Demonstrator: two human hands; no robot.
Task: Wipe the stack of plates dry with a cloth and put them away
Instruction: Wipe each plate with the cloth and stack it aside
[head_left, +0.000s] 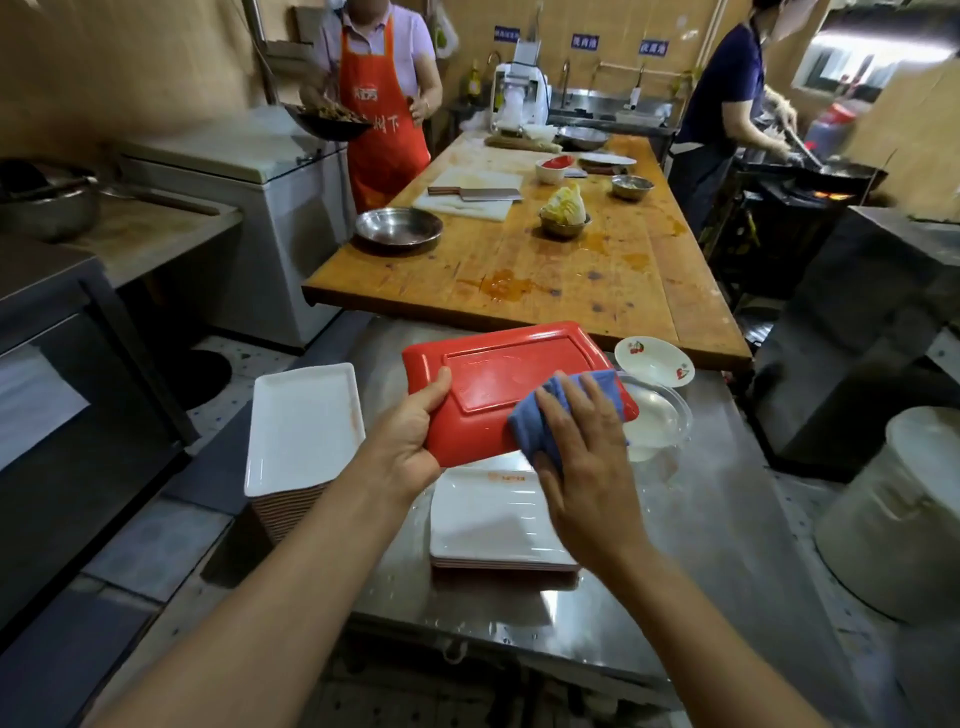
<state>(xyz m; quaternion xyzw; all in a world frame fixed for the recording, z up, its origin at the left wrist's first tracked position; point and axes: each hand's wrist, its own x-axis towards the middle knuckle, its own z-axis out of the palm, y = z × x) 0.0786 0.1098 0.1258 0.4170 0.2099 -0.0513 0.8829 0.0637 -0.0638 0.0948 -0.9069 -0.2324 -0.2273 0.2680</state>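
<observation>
While wiped underside-up above the wet steel counter, red plate held at its near-left edge by left hand, thumb curled over the rim, fingers beneath. Right hand flat, fingers straight, pressing blue cloth on the near-right corner. Probably rigid, light melamine; slippery while damp, so best gripped at the raised rim, not the glossy flat. Low stack of white plates directly below; taller stack off to the left. Glass bowl just beside the plate's right end.
</observation>
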